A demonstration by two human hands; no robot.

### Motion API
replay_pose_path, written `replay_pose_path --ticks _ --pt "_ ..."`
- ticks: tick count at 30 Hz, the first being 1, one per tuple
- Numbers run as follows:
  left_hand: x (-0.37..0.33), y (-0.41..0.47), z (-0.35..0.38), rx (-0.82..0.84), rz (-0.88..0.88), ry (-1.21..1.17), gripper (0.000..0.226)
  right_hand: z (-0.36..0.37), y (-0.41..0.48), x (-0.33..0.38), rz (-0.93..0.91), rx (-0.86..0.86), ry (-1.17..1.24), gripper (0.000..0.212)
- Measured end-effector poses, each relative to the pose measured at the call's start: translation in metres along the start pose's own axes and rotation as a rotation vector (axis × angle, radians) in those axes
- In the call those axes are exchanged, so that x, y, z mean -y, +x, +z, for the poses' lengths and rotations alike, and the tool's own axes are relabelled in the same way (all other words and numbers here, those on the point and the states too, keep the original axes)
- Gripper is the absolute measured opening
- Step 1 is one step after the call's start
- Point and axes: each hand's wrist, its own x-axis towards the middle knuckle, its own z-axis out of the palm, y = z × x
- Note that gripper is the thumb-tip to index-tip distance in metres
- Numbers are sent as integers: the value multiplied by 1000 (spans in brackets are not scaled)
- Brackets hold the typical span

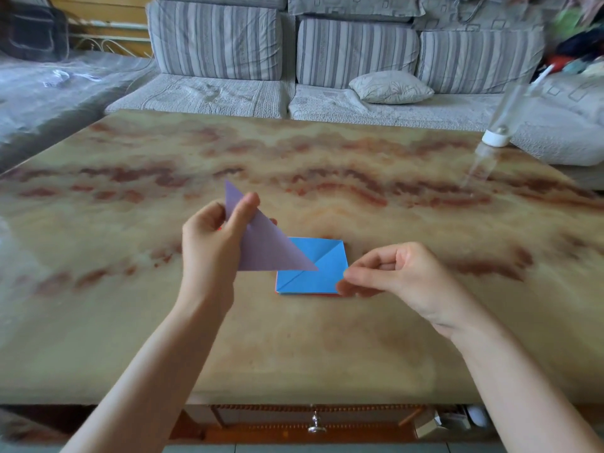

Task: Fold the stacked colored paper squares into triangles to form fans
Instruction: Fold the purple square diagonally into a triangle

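Person's upper limbs, head view. The left hand [212,243] and right hand [402,279] are both bare, with slim, tapering fingers and rounded fingertips. The left forearm [157,371] and right forearm [523,387] are bare along their whole visible length. Each is slender, narrowest at the wrist and broadening steadily toward the lower edge of the frame. Shallow creases and a faint tendon line mark the right wrist. The surface of the left wrist is smooth. Nail detail is too blurred to tell.
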Motion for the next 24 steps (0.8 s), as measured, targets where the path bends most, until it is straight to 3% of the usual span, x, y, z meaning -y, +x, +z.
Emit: replay_pose_path --ticks 3,7,9,16,19,24 --pt "1 -13 9 85 -17 108 46 3 5 4 -156 -68 92 3" --pt "7 -24 15 189 -149 140 33 15 10 3 -348 45 -24 32" --pt "7 -27 15 253 -201 119 36 18 11 1 -396 82 -107 35" --pt "7 -31 17 379 -200 108 68 18 13 -3 -329 52 -130 11" --pt "7 -33 17 394 -215 113 41 19 14 -4 -299 51 -33 13" --pt "5 -37 20 415 -198 122 35 20 14 -5 -257 -22 61 8"
